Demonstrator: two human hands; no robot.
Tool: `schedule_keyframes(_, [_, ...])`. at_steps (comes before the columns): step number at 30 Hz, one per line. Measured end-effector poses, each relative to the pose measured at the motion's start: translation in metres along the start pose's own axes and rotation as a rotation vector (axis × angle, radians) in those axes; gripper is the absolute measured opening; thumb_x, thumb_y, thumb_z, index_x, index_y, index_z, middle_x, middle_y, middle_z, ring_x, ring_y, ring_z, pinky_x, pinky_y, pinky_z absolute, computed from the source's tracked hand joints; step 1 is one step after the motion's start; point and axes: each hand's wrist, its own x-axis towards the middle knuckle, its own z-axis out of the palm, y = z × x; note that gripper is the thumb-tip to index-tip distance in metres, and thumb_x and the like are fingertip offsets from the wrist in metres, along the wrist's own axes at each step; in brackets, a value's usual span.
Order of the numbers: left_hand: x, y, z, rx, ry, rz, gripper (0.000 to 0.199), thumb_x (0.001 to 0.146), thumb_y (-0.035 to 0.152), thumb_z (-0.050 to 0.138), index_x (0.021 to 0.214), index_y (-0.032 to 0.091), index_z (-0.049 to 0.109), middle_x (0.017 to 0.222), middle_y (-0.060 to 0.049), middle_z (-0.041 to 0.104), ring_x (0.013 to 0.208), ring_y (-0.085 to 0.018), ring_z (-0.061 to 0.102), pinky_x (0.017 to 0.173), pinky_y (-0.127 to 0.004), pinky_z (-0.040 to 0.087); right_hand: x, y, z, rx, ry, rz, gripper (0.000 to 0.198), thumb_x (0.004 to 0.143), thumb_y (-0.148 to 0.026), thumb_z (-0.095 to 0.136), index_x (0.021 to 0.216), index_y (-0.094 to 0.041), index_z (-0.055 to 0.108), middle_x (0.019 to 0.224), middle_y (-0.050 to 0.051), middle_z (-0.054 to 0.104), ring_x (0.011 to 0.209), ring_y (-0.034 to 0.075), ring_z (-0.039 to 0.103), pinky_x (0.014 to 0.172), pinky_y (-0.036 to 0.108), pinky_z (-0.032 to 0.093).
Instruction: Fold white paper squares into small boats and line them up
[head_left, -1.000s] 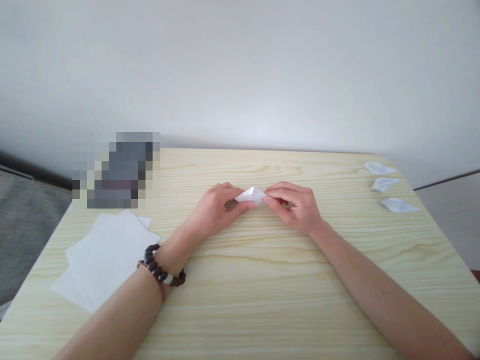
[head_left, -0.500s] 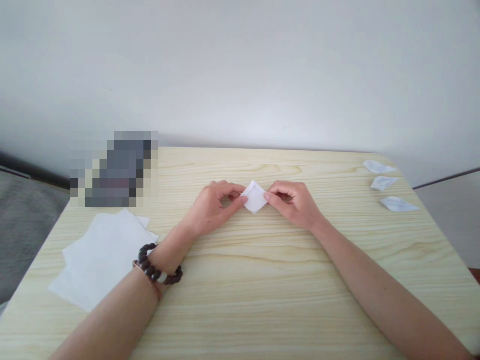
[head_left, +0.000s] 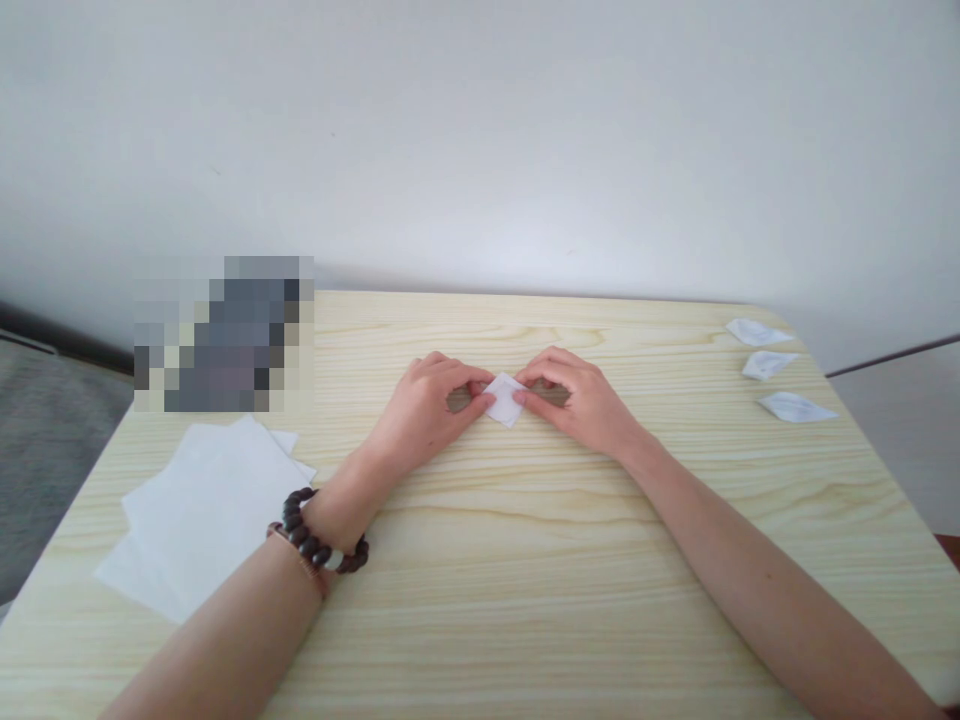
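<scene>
A small white folded paper (head_left: 505, 402), diamond-shaped from above, is pinched between my two hands over the middle of the table. My left hand (head_left: 441, 408) grips its left corner with thumb and fingertips. At the right corner, my right hand (head_left: 576, 397) holds it the same way, with the thumb lying on the paper's face. The fingertips behind the paper are partly hidden.
White paper sheets (head_left: 202, 510) lie overlapping at the left, partly under my left forearm. Behind them is a dark pixelated object (head_left: 232, 345). Three folded white paper pieces (head_left: 796, 407) lie along the right edge of the wooden table (head_left: 525, 600). A pale wall (head_left: 525, 150) stands behind.
My right thumb has moved left, further onto the folded paper, and my right hand has come slightly closer to the left. The paper's top corner sits a little lower.
</scene>
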Motion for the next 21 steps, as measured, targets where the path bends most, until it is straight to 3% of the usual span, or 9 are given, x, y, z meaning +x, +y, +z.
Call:
schedule_keyframes(5, [-0.001, -0.008, 0.001, 0.057, 0.014, 0.08, 0.013, 0.086, 0.028, 0.064, 0.086, 0.018, 0.072, 0.083, -0.004, 0.071, 0.08, -0.019, 0.059, 0.076, -0.033, 0.045, 0.0, 0.004, -0.002, 0.102, 0.0, -0.007, 0.01, 0.085, -0.027, 0.066, 0.084, -0.018, 0.071, 0.082, 0.003, 0.066, 0.067, 0.011, 0.059, 0.058, 0.023, 0.046])
schedule_keyframes(12, [-0.004, -0.007, -0.005, 0.164, 0.028, 0.304, 0.019, 0.091, 0.021, 0.056, 0.095, 0.02, 0.074, 0.087, -0.004, 0.07, 0.077, -0.014, 0.063, 0.067, -0.025, 0.048, -0.002, 0.009, -0.004, 0.008, -0.011, -0.216, 0.02, 0.089, -0.013, 0.057, 0.096, -0.022, 0.074, 0.09, 0.004, 0.068, 0.072, 0.01, 0.061, 0.061, 0.022, 0.047])
schedule_keyframes(21, [-0.004, -0.006, -0.012, 0.178, -0.014, 0.333, 0.018, 0.087, 0.015, 0.057, 0.092, 0.019, 0.073, 0.09, -0.003, 0.072, 0.076, -0.014, 0.067, 0.068, -0.023, 0.049, -0.006, 0.008, -0.001, -0.108, 0.004, -0.343, 0.024, 0.088, -0.009, 0.054, 0.096, -0.022, 0.073, 0.093, 0.004, 0.066, 0.073, 0.011, 0.059, 0.066, 0.025, 0.047])
